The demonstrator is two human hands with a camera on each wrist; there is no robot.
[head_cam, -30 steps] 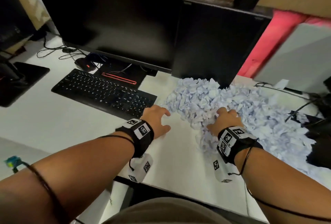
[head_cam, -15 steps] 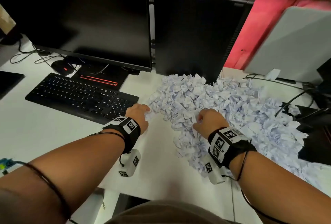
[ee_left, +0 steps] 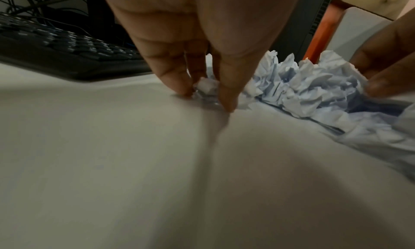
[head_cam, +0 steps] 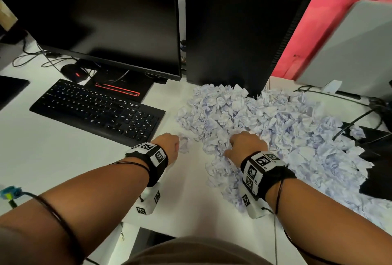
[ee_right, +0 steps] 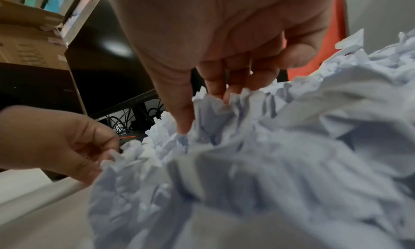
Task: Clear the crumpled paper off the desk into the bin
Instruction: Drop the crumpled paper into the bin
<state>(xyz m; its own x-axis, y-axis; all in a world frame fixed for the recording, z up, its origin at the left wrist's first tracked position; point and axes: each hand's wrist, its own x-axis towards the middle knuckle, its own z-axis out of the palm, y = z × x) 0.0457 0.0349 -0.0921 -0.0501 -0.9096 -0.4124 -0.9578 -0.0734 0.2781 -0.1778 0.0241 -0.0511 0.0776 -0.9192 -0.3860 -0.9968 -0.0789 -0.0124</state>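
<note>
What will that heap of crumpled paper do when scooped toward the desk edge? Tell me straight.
The crumpled paper heap is many separate small wads, so it will probably scatter rather than move as one. The wads look light and springy; the left hand pinches one with fingertips alone. The right hand digs in; loose wads may roll toward the cables.

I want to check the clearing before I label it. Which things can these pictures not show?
- Bin: in no view.
- Right hand fingertips: head view, behind its knuckles; right wrist view, sunk in the crumpled paper pile.
- Pile's right end: cut by the head view's edge.
- Desk: left wrist view blurred.
</note>
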